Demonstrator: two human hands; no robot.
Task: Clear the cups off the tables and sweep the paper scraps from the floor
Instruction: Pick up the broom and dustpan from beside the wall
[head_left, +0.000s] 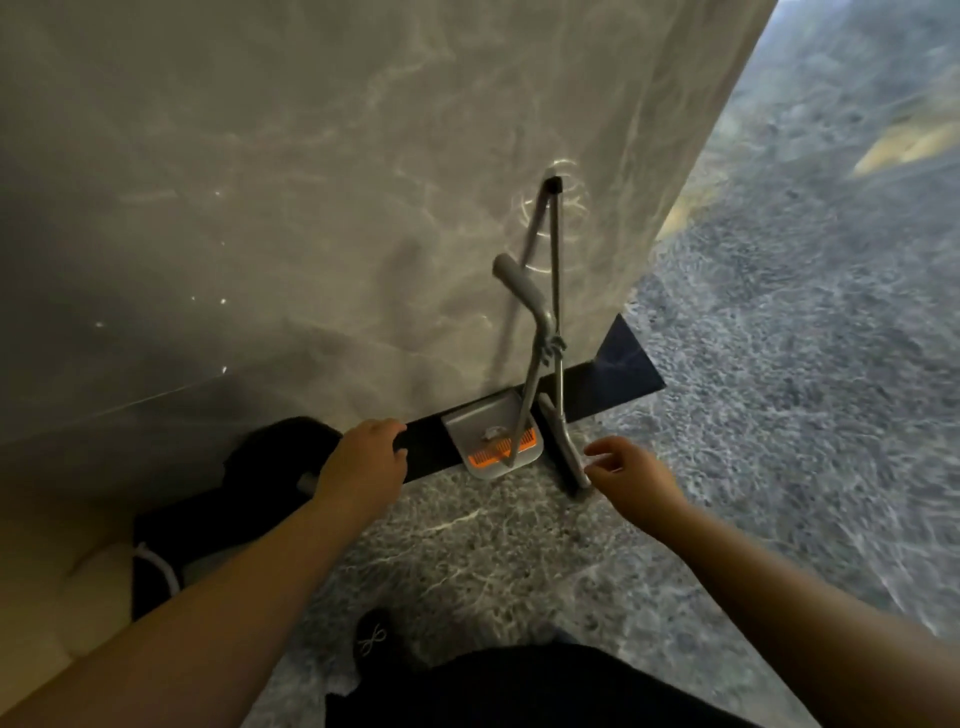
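Note:
A grey long-handled dustpan (491, 434) with an orange comb edge stands on the floor against a marble-look wall (311, 182). Clipped beside it stands a grey broom (563, 447), its handle leaning up the wall. My left hand (363, 457) hangs with loosely curled fingers just left of the dustpan and holds nothing. To the right of the broom head is my right hand (626, 475), fingers relaxed and apart, also with nothing in it. No cups or paper scraps are in sight.
A black baseboard (597, 384) runs along the wall's foot to its corner at the right. A black bag or garment (249, 499) lies at the lower left on a pale surface. Speckled grey stone floor (779, 415) spreads to the right. My shoe (374, 642) shows below.

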